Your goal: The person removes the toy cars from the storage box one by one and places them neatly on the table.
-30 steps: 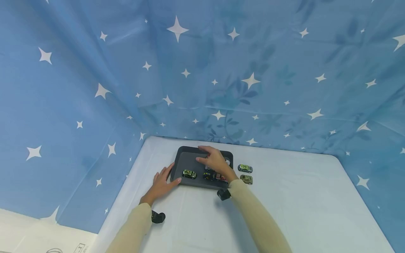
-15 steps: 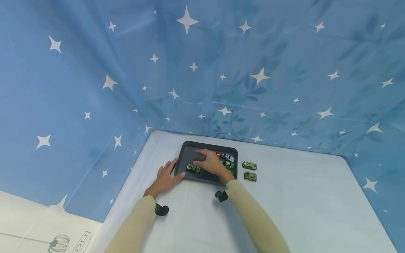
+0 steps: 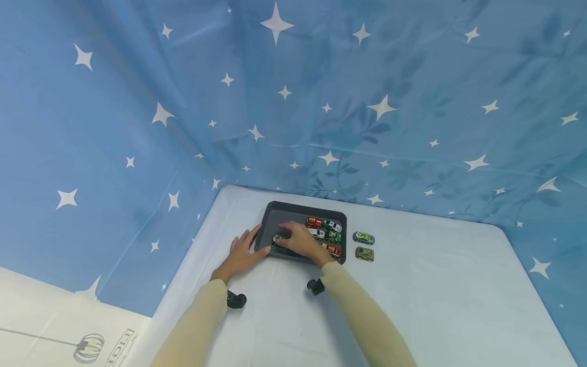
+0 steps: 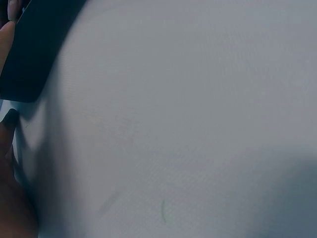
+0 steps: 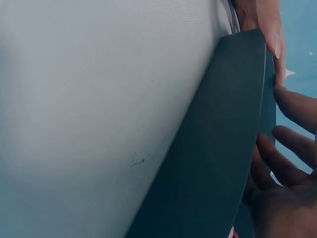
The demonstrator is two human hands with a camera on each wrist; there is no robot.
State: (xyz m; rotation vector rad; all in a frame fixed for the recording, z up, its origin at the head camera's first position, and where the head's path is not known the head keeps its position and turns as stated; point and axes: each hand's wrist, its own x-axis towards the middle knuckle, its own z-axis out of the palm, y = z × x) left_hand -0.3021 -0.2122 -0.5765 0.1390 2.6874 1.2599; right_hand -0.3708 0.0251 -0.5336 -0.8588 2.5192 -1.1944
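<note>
The right hand (image 3: 300,240) has moved leftward across the tray (image 3: 279,216) to a green car (image 3: 275,239).

Two bare hands: one left hand (image 3: 240,258), one right hand (image 3: 300,240). Two cream cloth sleeves (image 3: 197,323), one for each arm. Two small black wrist cameras (image 3: 236,300). One dark grey tray with low sides and round corners (image 3: 304,208). Inside, six toy cars in sight: one little red car (image 3: 314,222), two little white cars (image 3: 316,234), one little bright green car (image 3: 334,236), one little orange-red car (image 3: 332,250), one little dark green car (image 3: 275,239). Any behind the right hand too hidden to count. Outside, two more: one little green-and-grey car (image 3: 364,238), one little olive green car (image 3: 365,254). One white-covered worktop (image 3: 440,285). More than thirty white pointy stars (image 3: 382,107).
</note>
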